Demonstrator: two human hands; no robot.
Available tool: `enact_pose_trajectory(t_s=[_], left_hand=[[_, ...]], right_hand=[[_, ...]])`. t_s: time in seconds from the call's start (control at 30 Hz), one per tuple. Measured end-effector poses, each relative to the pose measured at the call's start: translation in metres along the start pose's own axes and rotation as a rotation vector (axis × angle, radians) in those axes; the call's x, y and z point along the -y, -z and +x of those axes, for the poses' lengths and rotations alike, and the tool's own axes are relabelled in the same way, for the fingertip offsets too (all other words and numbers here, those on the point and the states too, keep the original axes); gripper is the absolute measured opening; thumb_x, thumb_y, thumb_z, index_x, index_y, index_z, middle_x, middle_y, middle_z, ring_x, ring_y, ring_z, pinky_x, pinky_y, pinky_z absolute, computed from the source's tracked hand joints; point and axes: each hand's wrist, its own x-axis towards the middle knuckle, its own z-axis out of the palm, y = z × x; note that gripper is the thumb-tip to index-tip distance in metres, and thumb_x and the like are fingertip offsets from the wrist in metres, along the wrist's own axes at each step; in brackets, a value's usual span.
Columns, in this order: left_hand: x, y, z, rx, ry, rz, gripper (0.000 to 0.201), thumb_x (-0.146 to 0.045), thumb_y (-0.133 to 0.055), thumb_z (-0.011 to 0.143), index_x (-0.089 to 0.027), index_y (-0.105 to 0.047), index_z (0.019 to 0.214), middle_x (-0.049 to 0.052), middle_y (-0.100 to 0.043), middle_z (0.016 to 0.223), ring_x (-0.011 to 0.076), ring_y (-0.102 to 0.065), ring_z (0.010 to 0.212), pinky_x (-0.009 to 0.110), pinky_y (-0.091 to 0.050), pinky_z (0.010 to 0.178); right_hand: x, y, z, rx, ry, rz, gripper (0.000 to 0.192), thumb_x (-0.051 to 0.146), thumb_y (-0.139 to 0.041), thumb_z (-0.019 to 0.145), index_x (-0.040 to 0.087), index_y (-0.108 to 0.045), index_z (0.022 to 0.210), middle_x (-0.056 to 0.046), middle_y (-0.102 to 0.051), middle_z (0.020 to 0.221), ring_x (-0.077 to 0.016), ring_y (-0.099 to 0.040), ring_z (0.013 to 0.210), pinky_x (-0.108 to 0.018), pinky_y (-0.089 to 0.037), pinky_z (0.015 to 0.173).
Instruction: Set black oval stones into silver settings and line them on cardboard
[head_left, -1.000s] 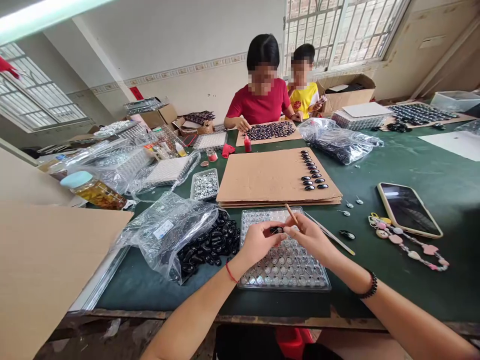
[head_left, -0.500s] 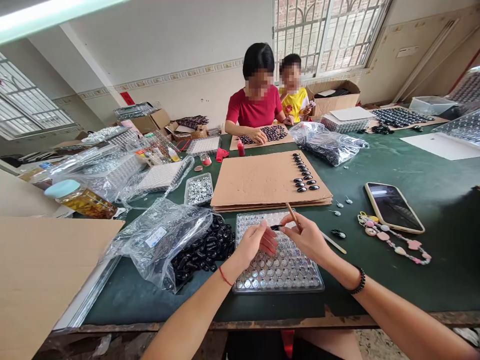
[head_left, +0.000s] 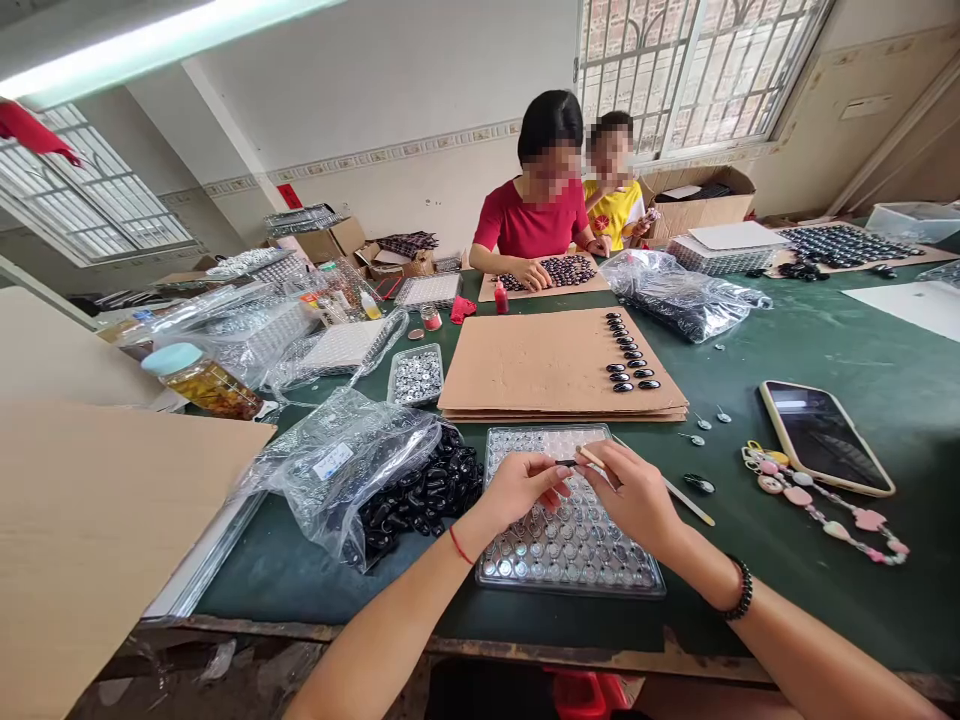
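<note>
Stick (head_left: 591,457) tipped flatter now; right hand (head_left: 637,495) pinches it, left hand (head_left: 521,485) pinches bead (head_left: 568,463) over tray (head_left: 645,580). Keep steady.

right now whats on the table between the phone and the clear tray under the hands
In the head view, between phone and clear tray lie a thin stick, a dark oval piece and small metal bits.

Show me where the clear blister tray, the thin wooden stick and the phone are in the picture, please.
clear blister tray (head_left: 592,570), head view, on its near right part, beside the hands.
thin wooden stick (head_left: 591,457), head view, on the tip that sticks out above the right hand.
phone (head_left: 825,435), head view, on the middle of its dark screen.
</note>
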Motion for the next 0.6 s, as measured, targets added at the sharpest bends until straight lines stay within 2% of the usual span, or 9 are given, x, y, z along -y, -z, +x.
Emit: enact_pose_trajectory(t_s=[0.2, 0.3, 0.37, 0.5, 0.53, 0.6], left_hand=[[0.002, 0.001, 0.002, -0.05, 0.018, 0.059, 0.034, -0.045, -0.06, 0.067, -0.011, -0.061, 0.067, 0.003, -0.06, 0.06, 0.0094, -0.053, 0.046, 0.021, -0.044, 0.046], [0.003, -0.001, 0.001, -0.073, -0.027, 0.145, 0.035, -0.046, -0.056, 0.071, -0.012, -0.057, 0.064, 0.002, -0.058, 0.057, 0.0102, -0.052, 0.046, 0.022, -0.043, 0.046], [0.003, -0.002, -0.002, -0.124, -0.131, 0.352, 0.035, -0.046, -0.049, 0.076, -0.014, -0.056, 0.064, 0.001, -0.057, 0.056, 0.0113, -0.051, 0.048, 0.022, -0.041, 0.047], [0.003, -0.007, -0.009, -0.295, -0.42, 0.978, 0.027, -0.032, -0.039, 0.084, -0.017, -0.056, 0.07, 0.004, -0.059, 0.065, 0.0147, -0.053, 0.06, 0.024, -0.037, 0.055], [0.002, -0.008, -0.011, -0.312, -0.458, 1.074, 0.025, -0.029, -0.038, 0.085, -0.017, -0.055, 0.071, 0.004, -0.059, 0.067, 0.0152, -0.053, 0.062, 0.024, -0.036, 0.056], [0.001, -0.008, -0.012, -0.304, -0.476, 1.131, 0.023, -0.026, -0.036, 0.085, -0.017, -0.053, 0.071, 0.003, -0.057, 0.066, 0.0149, -0.052, 0.06, 0.024, -0.034, 0.055]], right_hand=[[-0.004, -0.004, -0.003, 0.032, 0.053, -0.075, 0.015, 0.015, -0.041, 0.084, 0.021, -0.054, 0.084, -0.005, -0.06, 0.081, -0.0153, -0.057, 0.073, -0.024, -0.044, 0.063], [-0.005, -0.006, -0.003, 0.035, 0.049, -0.082, 0.015, 0.015, -0.041, 0.084, 0.021, -0.055, 0.085, -0.005, -0.06, 0.08, -0.0152, -0.058, 0.072, -0.024, -0.044, 0.062], [-0.005, -0.007, -0.003, 0.044, 0.041, -0.09, 0.015, 0.016, -0.041, 0.083, 0.021, -0.055, 0.085, -0.005, -0.06, 0.08, -0.0152, -0.057, 0.071, -0.024, -0.044, 0.061], [-0.001, -0.005, 0.001, 0.081, -0.018, -0.08, 0.014, 0.016, -0.043, 0.082, 0.02, -0.057, 0.085, -0.004, -0.06, 0.076, -0.0153, -0.056, 0.068, -0.025, -0.043, 0.061], [0.001, -0.004, 0.002, 0.086, -0.045, -0.061, 0.013, 0.017, -0.045, 0.081, 0.02, -0.058, 0.084, -0.003, -0.059, 0.075, -0.0151, -0.056, 0.066, -0.024, -0.042, 0.059], [0.003, -0.002, 0.004, 0.101, -0.118, -0.009, 0.011, 0.018, -0.049, 0.079, 0.02, -0.059, 0.081, -0.002, -0.059, 0.07, -0.014, -0.053, 0.061, -0.023, -0.04, 0.055]])
